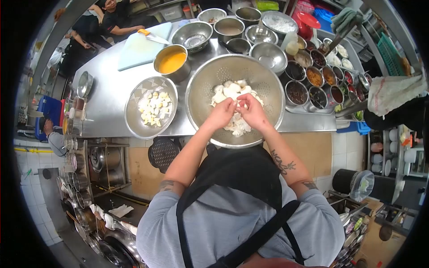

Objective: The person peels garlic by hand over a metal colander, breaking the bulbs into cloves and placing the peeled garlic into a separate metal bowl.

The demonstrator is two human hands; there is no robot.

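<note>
In front of my body a large metal colander (193, 98) stands at the table's near edge, holding a heap of whitish pieces (234, 89) whose kind I cannot make out. Over this heap, my left hand (222, 113) and my right hand (253, 114) meet with their fingertips pinched together. Something small and pale seems to be between them, largely hidden by the fingers. Left of it sits a smaller perforated colander (133, 103) with white and yellowish cut pieces (155, 108).
Behind are a pot of orange liquid (172, 61), a pale cutting board (138, 47) with a yellow-handled knife (153, 36), and several metal bowls (268, 57). Filled containers (296, 92) crowd the right. People (114, 22) are at the far left; a cloth (393, 91) hangs at right.
</note>
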